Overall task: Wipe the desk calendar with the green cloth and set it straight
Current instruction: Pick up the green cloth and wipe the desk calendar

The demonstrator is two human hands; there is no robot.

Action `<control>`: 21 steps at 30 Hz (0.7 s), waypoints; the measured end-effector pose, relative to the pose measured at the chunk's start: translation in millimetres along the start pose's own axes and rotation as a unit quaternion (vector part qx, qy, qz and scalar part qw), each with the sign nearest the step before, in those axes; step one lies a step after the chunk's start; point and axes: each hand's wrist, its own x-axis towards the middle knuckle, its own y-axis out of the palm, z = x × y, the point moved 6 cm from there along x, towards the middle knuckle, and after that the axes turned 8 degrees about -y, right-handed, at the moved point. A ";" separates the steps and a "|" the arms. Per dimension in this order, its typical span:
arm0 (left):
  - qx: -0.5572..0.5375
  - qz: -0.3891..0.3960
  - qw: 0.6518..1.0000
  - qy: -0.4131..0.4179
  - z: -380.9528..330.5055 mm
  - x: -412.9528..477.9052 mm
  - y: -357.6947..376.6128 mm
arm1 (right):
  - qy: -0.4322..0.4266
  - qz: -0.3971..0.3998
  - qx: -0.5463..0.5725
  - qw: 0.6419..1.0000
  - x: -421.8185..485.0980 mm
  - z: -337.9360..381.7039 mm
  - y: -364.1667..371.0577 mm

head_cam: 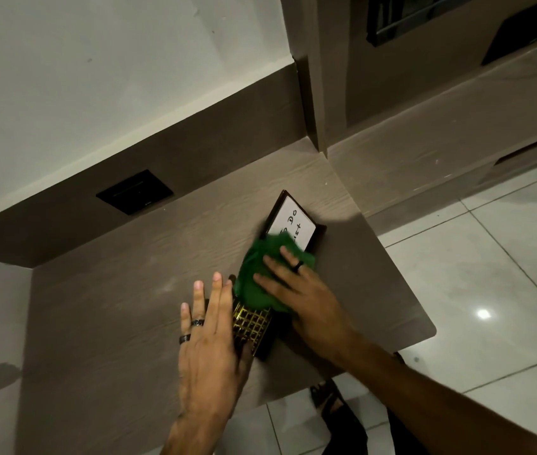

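The desk calendar (293, 221) lies flat on the wooden desk (112, 310), angled away to the right. It has a dark frame, a white panel with handwritten words at its far end and a gold grid (251, 323) at its near end. A crumpled green cloth (257, 274) covers its middle. My right hand (296, 290) presses flat on the cloth, fingers spread. My left hand (211, 333) rests with straight fingers against the calendar's left edge, thumb side on the gold grid. The calendar's middle is hidden under the cloth.
A black socket plate (134, 192) is set in the brown back panel. A white wall rises behind it. The desk's rounded right corner (428, 330) gives onto a white tiled floor (490, 290). A side unit (425, 133) stands beyond the desk at the right.
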 end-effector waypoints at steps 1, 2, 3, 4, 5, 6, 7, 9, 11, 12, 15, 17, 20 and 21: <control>0.003 -0.001 1.000 0.000 0.3 0.1 -0.3 | 0.028 -0.011 -0.008 1.000 2.2 -10.9 -6.8; 0.003 -0.002 1.000 0.000 0.3 -0.1 -0.6 | 0.056 -0.016 -0.014 0.998 -0.4 -20.4 -10.6; 0.000 -0.002 1.000 -0.001 0.4 0.0 -0.9 | 0.073 -0.014 -0.021 0.997 -6.4 -25.3 -10.7; -0.006 -0.001 1.000 -0.002 0.6 -0.1 -1.0 | 0.077 -0.009 -0.030 0.997 -13.7 -24.8 -8.4; -0.014 -0.001 1.000 -0.001 0.5 0.0 -0.9 | 0.069 0.001 -0.040 0.997 -21.4 -19.3 -2.5; -0.020 -0.001 1.000 0.000 0.4 -0.1 -1.0 | 0.052 0.017 -0.044 0.998 -27.7 -10.5 5.4; -0.025 -0.003 1.000 0.001 0.2 -0.2 -1.3 | 0.032 0.034 -0.041 0.998 -31.5 -0.9 13.1; -0.028 -0.006 1.000 0.003 -0.2 -0.3 -1.4 | -0.002 0.045 -0.029 0.999 -29.4 8.5 19.8; -0.021 -0.008 1.000 0.003 0.1 -0.3 -0.6 | -0.011 0.028 -0.039 0.999 -17.5 1.8 10.4; -0.017 -0.007 1.000 0.002 0.5 -0.4 -0.1 | 0.002 0.016 -0.052 0.999 -13.2 -7.8 3.0; -0.017 -0.007 1.000 0.001 0.5 -0.2 0.1 | 0.078 -0.001 -0.093 0.993 -15.0 -37.0 -14.7; -0.020 -0.007 1.000 0.006 0.2 -0.5 0.1 | 0.085 0.016 -0.117 0.989 -24.5 -33.8 -9.2; -0.032 -0.008 0.999 0.010 0.5 -0.4 -0.2 | 0.011 0.060 -0.126 0.990 -41.2 -5.6 17.4; -0.037 -0.010 0.999 0.012 0.6 -0.5 -0.3 | -0.018 0.069 -0.110 0.991 -44.3 0.6 23.0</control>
